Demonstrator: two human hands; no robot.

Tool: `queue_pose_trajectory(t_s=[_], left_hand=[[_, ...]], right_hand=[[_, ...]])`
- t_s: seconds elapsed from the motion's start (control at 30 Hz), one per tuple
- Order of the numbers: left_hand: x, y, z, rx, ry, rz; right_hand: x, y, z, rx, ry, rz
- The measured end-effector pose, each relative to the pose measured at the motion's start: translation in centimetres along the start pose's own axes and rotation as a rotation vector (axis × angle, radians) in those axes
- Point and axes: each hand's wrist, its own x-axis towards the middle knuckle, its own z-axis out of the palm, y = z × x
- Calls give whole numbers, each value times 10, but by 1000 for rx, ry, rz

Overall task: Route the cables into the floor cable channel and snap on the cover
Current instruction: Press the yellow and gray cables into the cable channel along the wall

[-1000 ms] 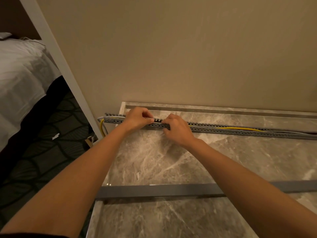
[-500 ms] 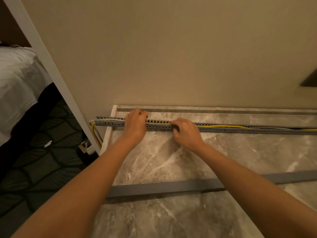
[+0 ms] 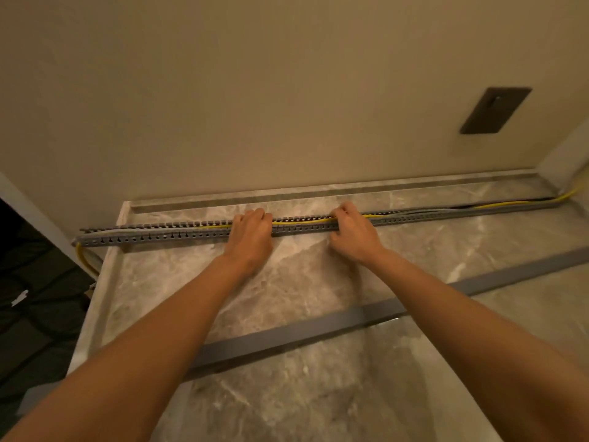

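Slotted cable channel (image 3: 178, 234) lies along the wall's foot, yellow cable (image 3: 302, 221) seated mid-run. Left hand (image 3: 251, 237), then right hand (image 3: 352, 234), fingers curled, press cables down; grip itself unclear. Cover (image 3: 318, 330) lies apart, unfitted; snapping remains.

Beige wall (image 3: 255, 90), dark wall plate (image 3: 495, 110), grey marble floor (image 3: 302, 282) — dim warm light, dark patterned carpet (image 3: 38, 314) at left

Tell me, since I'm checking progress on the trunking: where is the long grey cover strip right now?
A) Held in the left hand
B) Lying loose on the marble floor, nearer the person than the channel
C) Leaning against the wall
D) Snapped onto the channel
B: the cover strip lies flat on the marble floor, passing under the forearms, while both hands are at the open channel with the yellow cable exposed.
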Motion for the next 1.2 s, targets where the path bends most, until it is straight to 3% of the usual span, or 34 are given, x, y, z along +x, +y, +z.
queue_pose_trajectory(t_s=[0.13, 0.3, 0.5, 0.63, 1.0, 1.2], left_hand=[[6, 21, 0, 61, 46, 23], [27, 69, 8, 88, -96, 99], [46, 116, 9, 192, -150, 2], [61, 155, 4, 216, -187, -20], [136, 344, 45, 143, -233, 154], [185, 435, 86, 150, -285, 378]], right_hand=[[6, 26, -10, -61, -36, -26], [12, 46, -15, -22, -112, -58], [24, 75, -32, 83, -273, -128], [12, 132, -43, 149, -189, -69], [10, 344, -84, 218, 30, 268], [22, 449, -93, 285, 238, 531]])
